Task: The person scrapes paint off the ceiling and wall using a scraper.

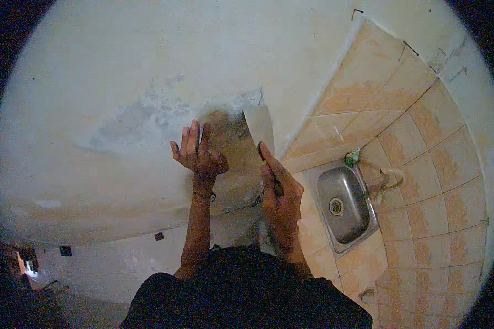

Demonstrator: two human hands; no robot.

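Observation:
My right hand [281, 192] is closed round the dark handle of what looks like a scraper [259, 125]. Its broad, pale blade points up the wall, and my index finger lies along it. The blade's upper end is beside a dark, rough patch [228, 123] where the wall coating is gone. To the left, my left hand [200, 151] is raised in front of the wall with fingers apart and nothing in it. Whether it touches the wall, I cannot tell. Above and left of that hand, a whitish-grey flaked area [148, 118] spreads across the pale wall [121, 49].
At right, a steel sink [343, 205] is set into a tiled counter [362, 274]. A green packet [352, 157] sits at the sink's upper corner. Orange-patterned tiles [422, 164] cover the wall beyond. Small dark boxes [66, 251] appear at lower left.

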